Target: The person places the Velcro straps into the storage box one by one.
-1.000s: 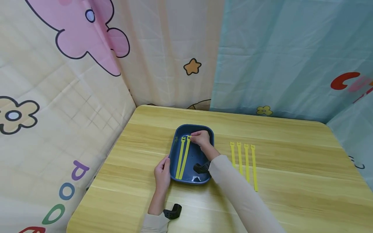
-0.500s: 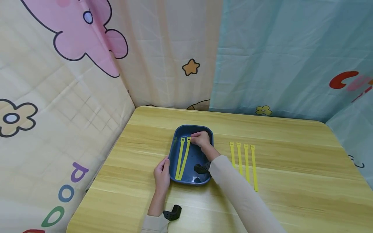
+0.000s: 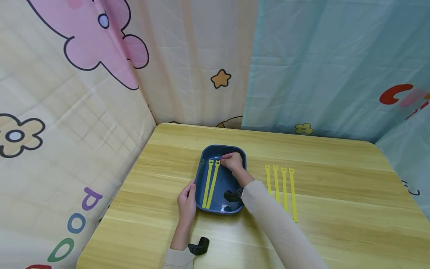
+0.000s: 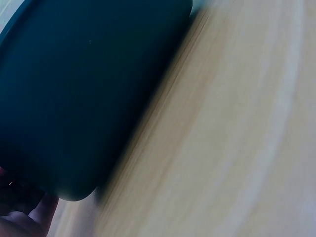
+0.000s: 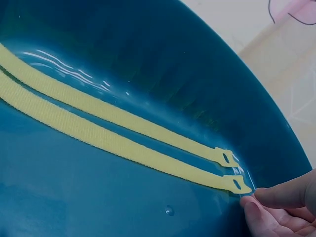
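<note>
A dark blue tray (image 3: 221, 186) stands on the table with two yellow hook-and-loop cable ties lying lengthwise along its left side. The left tie (image 3: 208, 185) and the right tie (image 3: 213, 185) have their slotted heads at the far end. My left hand (image 3: 187, 203) holds the tray's left side near the front corner; its fingers (image 4: 44, 212) are partly hidden in the left wrist view. My right hand (image 3: 232, 161) reaches inside the tray. Its fingertips (image 5: 264, 195) are close together beside the right tie's head (image 5: 238, 184), at its very end, with the whole head uncovered.
Right of the tray, several more yellow cable ties (image 3: 293, 194) lie side by side on the wooden table (image 3: 342, 186), partly covered by my right sleeve (image 3: 279, 224). Printed curtains (image 3: 201, 56) hang behind and to the left. A black wrist mount (image 3: 199, 246) sits on each wrist.
The right tie's head now lies a little apart from my right fingertips, which earlier overlapped it. The right tie looks straighter. My left hand stays on the tray.
</note>
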The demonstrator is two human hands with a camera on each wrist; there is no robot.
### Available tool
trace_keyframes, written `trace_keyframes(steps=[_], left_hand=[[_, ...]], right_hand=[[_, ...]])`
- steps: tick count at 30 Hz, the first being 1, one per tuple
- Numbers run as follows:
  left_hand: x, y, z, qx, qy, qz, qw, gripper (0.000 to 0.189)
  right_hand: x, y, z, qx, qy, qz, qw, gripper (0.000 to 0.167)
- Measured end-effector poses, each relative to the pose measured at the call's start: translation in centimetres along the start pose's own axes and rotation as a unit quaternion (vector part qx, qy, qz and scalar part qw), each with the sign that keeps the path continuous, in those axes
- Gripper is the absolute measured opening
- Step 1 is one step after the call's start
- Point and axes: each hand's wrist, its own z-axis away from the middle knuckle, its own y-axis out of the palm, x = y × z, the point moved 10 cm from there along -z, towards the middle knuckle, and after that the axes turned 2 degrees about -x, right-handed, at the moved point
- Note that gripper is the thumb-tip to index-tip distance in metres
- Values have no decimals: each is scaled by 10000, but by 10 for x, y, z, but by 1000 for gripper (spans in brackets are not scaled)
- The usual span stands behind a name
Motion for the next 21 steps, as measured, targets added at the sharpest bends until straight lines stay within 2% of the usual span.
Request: trace_keyframes(steps=[5,11,16,21], left_hand=[[0,1,-2,61,-58,94,9999,27],[0,1,1,61,-12,59,10000,27],[-2,1,1,9,105,47,9999,28],[-1,0,1,-6,93,65,9999,28]], right_hand=[[2,-2,2,-102,-73,240,9996,16],[16,0,8,-77,-422,534,9977,15],[33,0,16,218,-650,205,9974,20],[47,-14,24,242,-812,76,9964,24]])
